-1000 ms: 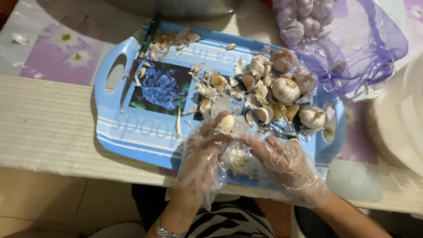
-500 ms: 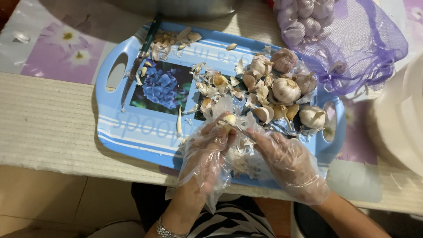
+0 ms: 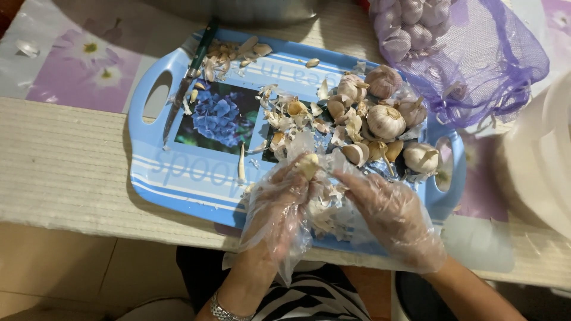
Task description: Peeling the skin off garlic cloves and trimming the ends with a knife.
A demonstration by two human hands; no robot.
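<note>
Both my hands wear loose clear plastic gloves over the near edge of a light blue tray (image 3: pixel 178 178) with a blue flower picture. My left hand (image 3: pixel 279 205) pinches a pale garlic clove (image 3: pixel 308 164) at its fingertips. My right hand (image 3: pixel 389 211) meets it from the right, its fingertips on the clove's papery skin. Loose skins and bits of garlic (image 3: pixel 324 211) lie between the two palms. Whole garlic bulbs (image 3: pixel 385 120) and split cloves are heaped on the tray's right half.
A knife with a dark green handle (image 3: pixel 187 83) lies on the tray's left side among peels. A purple mesh bag of garlic bulbs (image 3: pixel 452 47) sits at the back right. A white bowl rim (image 3: pixel 544 160) shows at the right edge, a metal pot (image 3: pixel 250 9) at the top.
The clove and my fingertips have shifted slightly as my hands work at its skin; my right fingers have closed in toward the clove. The tray and bulbs stay put.
</note>
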